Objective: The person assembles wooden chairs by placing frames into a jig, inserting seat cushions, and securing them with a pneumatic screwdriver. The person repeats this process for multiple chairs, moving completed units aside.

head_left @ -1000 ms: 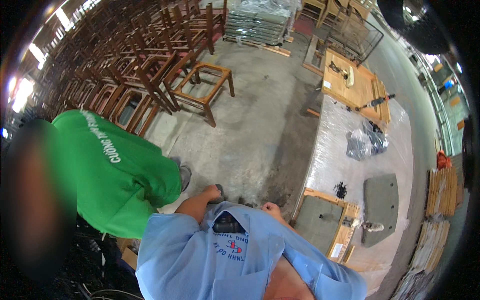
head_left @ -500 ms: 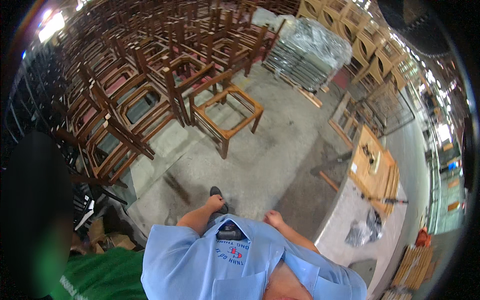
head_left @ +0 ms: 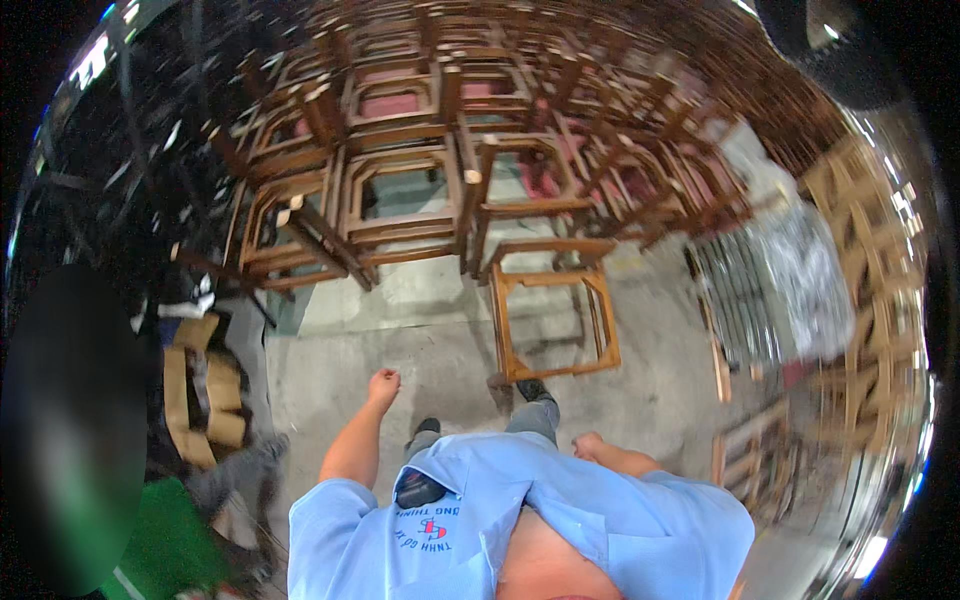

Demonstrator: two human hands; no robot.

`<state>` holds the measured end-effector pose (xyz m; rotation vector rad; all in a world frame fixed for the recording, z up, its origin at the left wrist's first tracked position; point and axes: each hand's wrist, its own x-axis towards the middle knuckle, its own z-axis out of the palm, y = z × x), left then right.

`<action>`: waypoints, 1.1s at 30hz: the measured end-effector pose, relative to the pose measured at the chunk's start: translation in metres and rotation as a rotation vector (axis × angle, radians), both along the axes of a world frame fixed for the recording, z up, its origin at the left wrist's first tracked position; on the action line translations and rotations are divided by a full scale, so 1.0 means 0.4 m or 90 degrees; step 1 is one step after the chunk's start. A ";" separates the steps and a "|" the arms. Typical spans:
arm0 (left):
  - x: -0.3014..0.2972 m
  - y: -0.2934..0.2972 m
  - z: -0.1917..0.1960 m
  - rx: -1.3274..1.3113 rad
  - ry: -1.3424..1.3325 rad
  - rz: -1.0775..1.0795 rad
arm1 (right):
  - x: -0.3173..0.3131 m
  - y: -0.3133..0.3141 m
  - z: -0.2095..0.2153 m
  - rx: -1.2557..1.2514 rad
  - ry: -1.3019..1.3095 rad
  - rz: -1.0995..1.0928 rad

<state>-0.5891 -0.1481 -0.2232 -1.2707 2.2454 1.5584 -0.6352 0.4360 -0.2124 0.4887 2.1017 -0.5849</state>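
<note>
My left hand [head_left: 384,385] hangs over the concrete floor in front of me, its fingers curled in with nothing visible in them. Lower and to the right, beside my hip, my right hand [head_left: 588,444] is also curled and appears to hold nothing. A single brown wooden chair frame [head_left: 504,320] without a seat stands just ahead of my feet, closer to my right hand. Neither hand touches it. My shoe [head_left: 532,389] is close to its near edge.
Rows of dark seatless chair frames [head_left: 400,160] fill the area ahead. To the right stands a plastic-wrapped stack [head_left: 800,285], with lighter wooden frames [head_left: 880,250] beyond. An open cardboard box [head_left: 178,400] lies at left, near a person's green sleeve [head_left: 165,540]. A wooden pallet [head_left: 755,440] lies at right.
My view has swung left, so the chairs and wrapped stack now appear farther right. The single chair frame is nearer my feet. My left arm reaches out farther; the worktable has left view.
</note>
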 end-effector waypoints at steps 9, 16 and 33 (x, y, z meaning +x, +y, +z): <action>0.430 0.661 0.076 0.325 -0.280 0.267 | -1.204 -0.133 -0.056 0.154 0.356 0.469; 0.224 1.004 0.372 0.356 -0.315 0.352 | -1.473 -0.446 0.002 0.169 0.152 0.678; 0.345 1.214 0.320 0.287 -0.226 0.567 | -1.201 -0.421 -0.076 -0.196 -0.100 0.858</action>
